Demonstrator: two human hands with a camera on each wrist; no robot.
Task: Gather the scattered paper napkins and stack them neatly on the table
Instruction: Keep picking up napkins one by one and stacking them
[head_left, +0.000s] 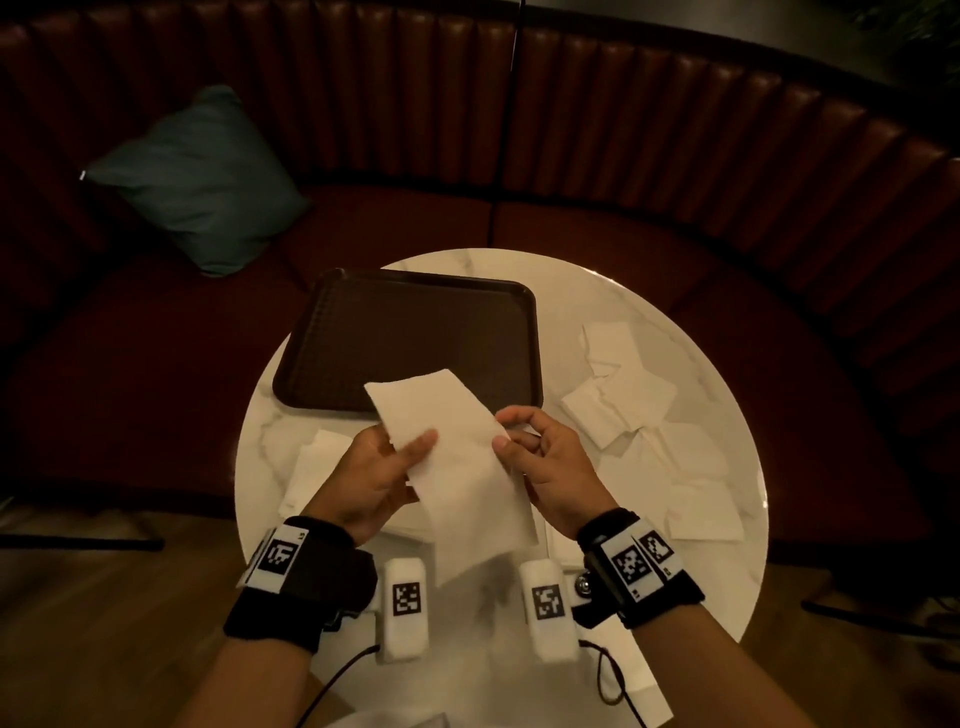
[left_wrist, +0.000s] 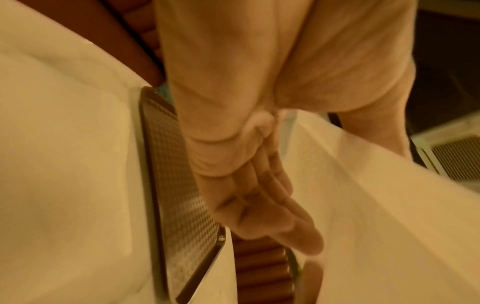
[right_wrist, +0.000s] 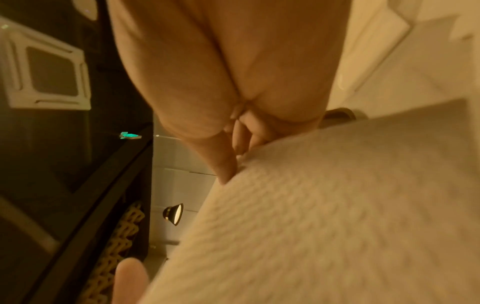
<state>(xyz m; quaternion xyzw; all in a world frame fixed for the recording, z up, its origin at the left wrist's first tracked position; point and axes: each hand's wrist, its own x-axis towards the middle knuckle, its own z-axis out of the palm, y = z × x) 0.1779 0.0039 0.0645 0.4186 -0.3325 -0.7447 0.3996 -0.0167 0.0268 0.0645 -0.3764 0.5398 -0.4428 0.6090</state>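
Note:
I hold one white paper napkin (head_left: 457, 462) above the round marble table (head_left: 613, 312), between both hands. My left hand (head_left: 384, 467) pinches its left edge, thumb on top and fingers beneath. My right hand (head_left: 540, 457) pinches the right edge with thumb and curled fingers. In the left wrist view the napkin (left_wrist: 376, 195) lies along my flat fingers (left_wrist: 259, 195). In the right wrist view the napkin (right_wrist: 324, 216) fills the lower right. Several napkins (head_left: 623, 400) lie scattered on the table's right side. More napkins (head_left: 311, 462) lie at the left under my left hand.
A dark brown tray (head_left: 415, 332) sits at the table's back left, also seen as the tray (left_wrist: 176, 185) in the left wrist view. A curved red-brown bench (head_left: 623, 156) with a teal cushion (head_left: 202, 182) wraps around behind. A paper slip (head_left: 634, 670) lies near the front edge.

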